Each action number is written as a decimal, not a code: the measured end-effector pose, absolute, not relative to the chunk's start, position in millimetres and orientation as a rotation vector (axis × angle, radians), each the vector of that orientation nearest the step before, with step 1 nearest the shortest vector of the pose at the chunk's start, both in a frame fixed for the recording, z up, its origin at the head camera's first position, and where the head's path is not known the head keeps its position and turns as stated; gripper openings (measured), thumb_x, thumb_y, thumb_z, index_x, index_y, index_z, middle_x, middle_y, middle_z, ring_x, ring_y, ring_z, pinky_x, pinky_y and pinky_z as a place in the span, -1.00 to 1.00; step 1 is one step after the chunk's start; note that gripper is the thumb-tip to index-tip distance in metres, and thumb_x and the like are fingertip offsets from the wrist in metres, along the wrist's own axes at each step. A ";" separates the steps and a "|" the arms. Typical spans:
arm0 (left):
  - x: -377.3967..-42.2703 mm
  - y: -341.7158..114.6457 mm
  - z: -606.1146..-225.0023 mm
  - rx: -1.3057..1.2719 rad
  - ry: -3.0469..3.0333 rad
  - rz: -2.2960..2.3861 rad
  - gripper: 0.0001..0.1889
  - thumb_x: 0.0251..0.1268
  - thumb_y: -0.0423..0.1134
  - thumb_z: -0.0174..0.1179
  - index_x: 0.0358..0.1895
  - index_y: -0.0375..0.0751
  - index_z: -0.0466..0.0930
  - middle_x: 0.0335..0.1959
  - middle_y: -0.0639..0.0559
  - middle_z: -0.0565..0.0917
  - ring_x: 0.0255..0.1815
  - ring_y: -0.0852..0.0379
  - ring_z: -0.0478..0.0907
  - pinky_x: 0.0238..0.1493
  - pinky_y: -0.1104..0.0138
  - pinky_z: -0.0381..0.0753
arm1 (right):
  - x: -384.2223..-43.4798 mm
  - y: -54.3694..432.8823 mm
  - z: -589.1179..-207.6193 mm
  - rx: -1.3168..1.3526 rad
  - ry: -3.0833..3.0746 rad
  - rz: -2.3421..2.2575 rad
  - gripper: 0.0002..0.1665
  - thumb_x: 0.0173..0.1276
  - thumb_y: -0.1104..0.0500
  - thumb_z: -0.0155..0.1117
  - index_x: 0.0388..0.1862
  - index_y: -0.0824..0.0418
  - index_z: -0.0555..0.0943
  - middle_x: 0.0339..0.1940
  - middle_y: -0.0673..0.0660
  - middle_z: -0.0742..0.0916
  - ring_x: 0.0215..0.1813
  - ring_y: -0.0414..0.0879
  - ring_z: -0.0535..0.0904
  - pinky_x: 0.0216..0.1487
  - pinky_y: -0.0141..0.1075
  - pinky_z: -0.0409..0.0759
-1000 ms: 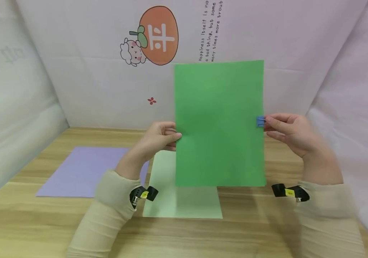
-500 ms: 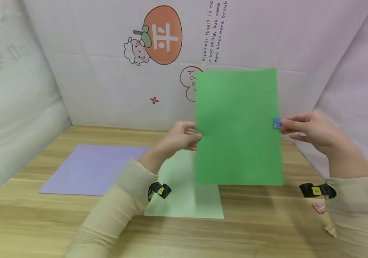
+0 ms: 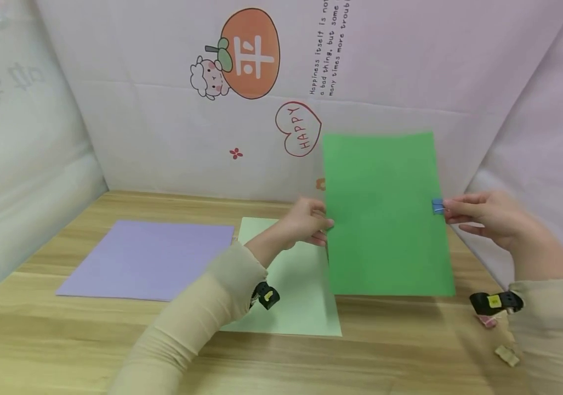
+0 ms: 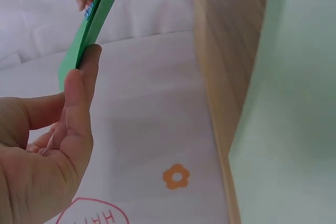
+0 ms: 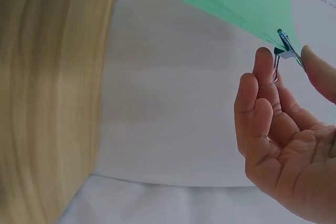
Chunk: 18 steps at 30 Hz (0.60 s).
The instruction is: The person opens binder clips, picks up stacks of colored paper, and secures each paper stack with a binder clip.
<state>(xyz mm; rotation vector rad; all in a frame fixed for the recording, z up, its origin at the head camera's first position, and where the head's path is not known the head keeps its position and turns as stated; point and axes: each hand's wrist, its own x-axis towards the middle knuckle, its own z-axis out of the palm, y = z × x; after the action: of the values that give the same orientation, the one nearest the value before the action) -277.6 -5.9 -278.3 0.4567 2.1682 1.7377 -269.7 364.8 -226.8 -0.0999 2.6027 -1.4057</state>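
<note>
A stack of green paper sheets is held upright above the table's right half. On its right edge sits a blue binder clip, biting over the sheets. My left hand pinches the opposite edge, thumb in front and fingers behind. Several layers show at that edge beside my left hand in the left wrist view. My right hand has the clip's wire handles between thumb and forefinger. In the right wrist view the binder clip shows one handle by the thumb and the other against a fingertip.
Purple paper lies on the wooden table at left. Pale green paper lies in the middle, partly under my left arm. A pink clip and a small beige item lie near my right sleeve. White printed cloth rises behind.
Both hands have carried the green sheets rightward and then lower. The pink clip and beige item, hidden at first, now show by the right sleeve. The grips look the same.
</note>
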 end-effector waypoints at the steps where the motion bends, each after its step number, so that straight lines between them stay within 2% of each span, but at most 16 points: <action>1: -278.4 -3.4 -280.4 0.458 2.170 1.732 -0.68 0.42 -0.43 0.15 0.15 -0.46 0.37 -0.17 -0.15 0.61 -0.58 0.14 0.55 -0.19 0.11 0.76 | -270.8 366.8 -230.2 -0.087 2.592 -1.413 -0.68 0.55 0.03 0.12 -0.35 -0.35 0.69 -0.35 -0.32 0.75 -0.20 -0.42 0.66 -0.15 -0.51 0.62; 4: -281.2 4.7 -287.7 0.465 2.181 1.704 -0.59 0.41 -0.44 0.15 0.25 -0.48 0.35 -0.06 -0.26 0.67 -0.58 0.13 0.56 -0.19 0.10 0.76 | -273.5 372.3 -240.1 -0.054 2.573 -1.395 -0.68 0.55 0.03 0.13 -0.36 -0.35 0.69 -0.35 -0.32 0.75 -0.21 -0.39 0.67 -0.14 -0.49 0.63; 6: -282.1 10.0 -292.0 0.468 2.190 1.688 -0.62 0.41 -0.44 0.15 0.21 -0.49 0.37 -0.04 -0.28 0.67 -0.59 0.13 0.56 -0.24 0.14 0.77 | -274.6 376.2 -245.8 -0.038 2.571 -1.366 -0.70 0.54 0.01 0.14 -0.36 -0.35 0.68 -0.35 -0.31 0.75 -0.21 -0.38 0.67 -0.14 -0.47 0.63; 8: -282.8 14.3 -296.6 0.475 2.206 1.660 -0.74 0.41 -0.44 0.15 0.08 -0.47 0.43 -0.12 -0.27 0.68 -0.60 0.14 0.56 -0.27 0.16 0.77 | -275.6 379.0 -250.3 -0.030 2.572 -1.319 -0.76 0.54 -0.01 0.14 -0.32 -0.32 0.67 -0.34 -0.30 0.75 -0.20 -0.36 0.68 -0.14 -0.44 0.64; 10: -282.0 17.4 -301.0 0.472 2.217 1.641 -0.73 0.40 -0.44 0.16 0.11 -0.41 0.49 -0.18 -0.20 0.67 -0.61 0.13 0.56 -0.32 0.20 0.76 | -276.6 381.4 -253.8 -0.020 2.581 -1.265 -0.83 0.53 -0.03 0.15 -0.25 -0.24 0.67 -0.33 -0.29 0.75 -0.19 -0.35 0.68 -0.13 -0.42 0.64; 11: -281.4 18.8 -302.8 0.478 2.222 1.629 -0.77 0.40 -0.44 0.16 0.06 -0.41 0.51 -0.20 -0.19 0.66 -0.62 0.13 0.56 -0.34 0.21 0.76 | -277.0 382.7 -255.5 -0.024 2.588 -1.235 -0.85 0.53 -0.04 0.16 -0.17 -0.16 0.67 -0.32 -0.27 0.75 -0.19 -0.34 0.68 -0.13 -0.40 0.64; 14: -280.0 23.1 -309.0 0.507 2.238 1.582 -0.86 0.40 -0.44 0.16 -0.07 -0.45 0.51 -0.18 -0.26 0.67 -0.64 0.14 0.58 -0.41 0.26 0.74 | -278.1 386.6 -261.2 -0.027 2.609 -1.146 -0.64 0.52 -0.07 0.15 0.07 0.13 0.64 -0.29 -0.24 0.75 -0.18 -0.31 0.69 -0.12 -0.37 0.65; 17: -278.4 28.9 -313.8 0.511 2.246 1.560 -0.76 0.40 -0.44 0.17 0.04 -0.51 0.51 0.02 -0.37 0.64 -0.65 0.14 0.59 -0.46 0.28 0.73 | -278.1 391.5 -268.7 -0.025 2.611 -1.083 -0.46 0.54 -0.08 0.12 0.19 0.35 0.56 -0.27 -0.21 0.76 -0.18 -0.30 0.69 -0.12 -0.34 0.65; 18: -278.5 31.4 -315.7 0.510 2.248 1.550 -0.71 0.40 -0.44 0.17 0.09 -0.52 0.49 0.06 -0.40 0.63 -0.65 0.14 0.60 -0.47 0.29 0.72 | -278.0 393.2 -271.6 -0.016 2.603 -1.071 -0.45 0.54 -0.08 0.11 0.18 0.36 0.57 -0.27 -0.19 0.76 -0.19 -0.30 0.69 -0.12 -0.34 0.65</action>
<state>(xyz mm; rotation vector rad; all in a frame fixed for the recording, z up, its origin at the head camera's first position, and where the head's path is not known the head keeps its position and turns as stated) -278.5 31.4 -315.7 0.5099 2.2481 1.5500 -278.0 393.2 -271.6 -0.0161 2.6034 -1.0712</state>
